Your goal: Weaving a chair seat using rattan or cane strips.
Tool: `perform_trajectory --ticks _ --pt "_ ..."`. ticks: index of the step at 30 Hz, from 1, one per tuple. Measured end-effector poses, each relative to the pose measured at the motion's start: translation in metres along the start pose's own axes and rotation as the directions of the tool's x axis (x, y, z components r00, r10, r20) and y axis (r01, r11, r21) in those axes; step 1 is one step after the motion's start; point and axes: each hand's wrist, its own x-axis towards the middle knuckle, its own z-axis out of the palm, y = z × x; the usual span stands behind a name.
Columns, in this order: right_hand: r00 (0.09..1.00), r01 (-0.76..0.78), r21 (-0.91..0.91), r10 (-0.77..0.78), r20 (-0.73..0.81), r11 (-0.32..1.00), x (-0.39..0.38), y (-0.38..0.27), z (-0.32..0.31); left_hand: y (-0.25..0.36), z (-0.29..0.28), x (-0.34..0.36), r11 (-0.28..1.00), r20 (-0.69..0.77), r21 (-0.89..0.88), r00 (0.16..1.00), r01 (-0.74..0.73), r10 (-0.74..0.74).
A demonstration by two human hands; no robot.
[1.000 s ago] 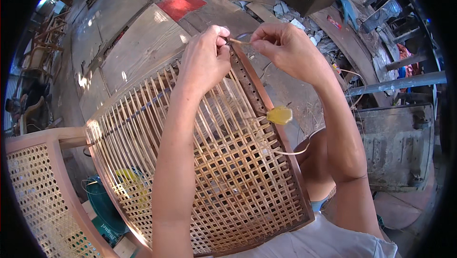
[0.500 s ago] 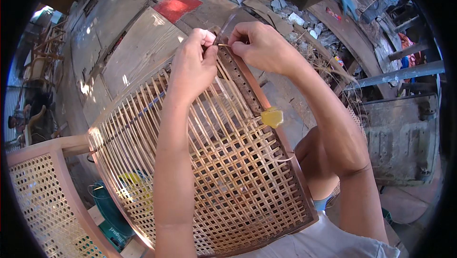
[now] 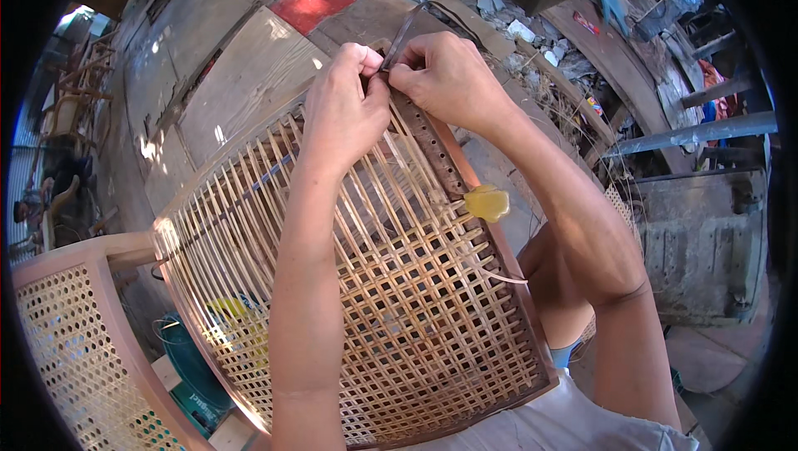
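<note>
A wooden chair frame (image 3: pixel 471 170) with a row of holes carries woven cane (image 3: pixel 416 310), closely latticed nearby and only parallel strands farther off. Both my hands meet at the frame's far corner. The fingers of my left hand (image 3: pixel 347 106) are pinched; what they hold is hidden. Beside them my right hand (image 3: pixel 445 81) has its thumb and forefinger closed at a dark flat strip (image 3: pixel 406 31), which rises between the hands. A yellow lump (image 3: pixel 486 202) sits on the frame's right side, below my right hand. Under it, a loose cane end (image 3: pixel 503 277) sticks out.
A second caned panel (image 3: pixel 71 318) joins the frame at left. Below it stands a green bucket (image 3: pixel 195 368). Wooden boards (image 3: pixel 249 77) and a red patch (image 3: pixel 312 7) cover the far ground. Rubble (image 3: pixel 522 31) and a grey bar (image 3: pixel 694 133) lie toward the right.
My right hand has moved slightly left, closing up to my left hand. The pale strand seen between them is now hidden. The dark strip shows more plainly, reaching farther up.
</note>
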Motion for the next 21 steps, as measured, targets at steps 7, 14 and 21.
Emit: perform_trajectory --ticks 7,14,21 --pt "0.997 -0.042 -0.052 0.039 -0.061 0.998 -0.004 -0.006 0.009 -0.006 0.004 0.003 0.999 -0.010 -0.045 1.000 0.004 -0.005" --pt "0.989 -0.027 -0.076 0.016 -0.149 0.997 -0.003 -0.007 0.018 -0.009 0.003 0.002 0.992 -0.069 -0.060 0.992 -0.111 0.107" --pt "0.992 -0.046 0.051 0.052 -0.117 0.998 -0.008 -0.009 0.016 -0.004 -0.004 -0.002 0.986 -0.149 -0.118 0.984 -0.121 0.103"
